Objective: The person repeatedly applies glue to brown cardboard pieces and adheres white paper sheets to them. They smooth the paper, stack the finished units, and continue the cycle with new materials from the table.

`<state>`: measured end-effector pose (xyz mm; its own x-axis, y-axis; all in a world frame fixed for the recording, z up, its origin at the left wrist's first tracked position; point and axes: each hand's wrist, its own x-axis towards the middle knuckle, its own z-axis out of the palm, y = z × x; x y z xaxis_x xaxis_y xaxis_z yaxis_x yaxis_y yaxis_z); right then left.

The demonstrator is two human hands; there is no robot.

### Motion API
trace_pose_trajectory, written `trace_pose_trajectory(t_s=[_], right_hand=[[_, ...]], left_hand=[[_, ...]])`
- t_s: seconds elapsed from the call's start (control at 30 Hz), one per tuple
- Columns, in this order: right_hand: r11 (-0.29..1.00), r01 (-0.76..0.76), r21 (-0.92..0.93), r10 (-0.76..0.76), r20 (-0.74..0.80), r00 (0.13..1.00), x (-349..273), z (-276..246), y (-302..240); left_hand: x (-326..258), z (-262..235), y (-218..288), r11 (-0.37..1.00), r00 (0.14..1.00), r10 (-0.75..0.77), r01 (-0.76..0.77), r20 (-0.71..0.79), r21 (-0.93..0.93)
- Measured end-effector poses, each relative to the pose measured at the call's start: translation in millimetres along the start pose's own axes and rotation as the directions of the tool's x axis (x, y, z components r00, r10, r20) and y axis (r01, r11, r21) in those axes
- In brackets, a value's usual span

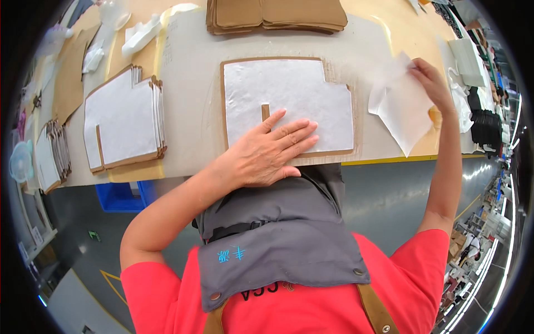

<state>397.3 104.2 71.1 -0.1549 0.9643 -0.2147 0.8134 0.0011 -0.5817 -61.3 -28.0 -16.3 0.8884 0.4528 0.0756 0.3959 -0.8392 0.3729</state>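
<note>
The left hand lies flat, fingers spread and holding nothing, pressing on the white sheet glued over a notched brown cardboard panel in the middle of the pale worktable. The right hand is raised at the table's right side, its fingers pinched on a thin white sheet of backing paper that hangs loose. A stack of similar white-faced panels rests to the left, and a pile of brown cardboard pieces lies at the far edge.

Red short sleeves, grey apron
</note>
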Motion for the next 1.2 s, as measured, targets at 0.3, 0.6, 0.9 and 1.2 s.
trace_pose_trajectory(t_s=[0.3, 0.6, 0.9, 1.2], right_hand=[[0.852, 0.1, -0.514, -0.404, -0.523, 0.751, -5.4, 44.0, -53.0], [0.89, 0.375, -0.26, -0.423, -0.162, 0.892, 5.5, 136.9, -129.1], [0.901, 0.395, -0.181, -0.399, 0.013, 0.917, 35.5, 157.0, -137.3], [0.983, 0.182, 0.001, -0.182, 0.076, 0.98, 49.8, 153.4, -137.3]], left_hand=[[5.9, -13.2, -12.2, 0.998, 0.998, -0.062, 0.061, 0.008, 0.027], [21.1, -28.2, -107.9, 0.935, 0.958, -0.233, 0.268, -0.166, 0.233], [-11.8, -11.0, -17.9, 0.995, 0.997, -0.065, 0.068, -0.052, 0.069], [-40.1, -1.1, 30.0, 0.991, 0.996, 0.01, -0.022, -0.086, -0.133]])
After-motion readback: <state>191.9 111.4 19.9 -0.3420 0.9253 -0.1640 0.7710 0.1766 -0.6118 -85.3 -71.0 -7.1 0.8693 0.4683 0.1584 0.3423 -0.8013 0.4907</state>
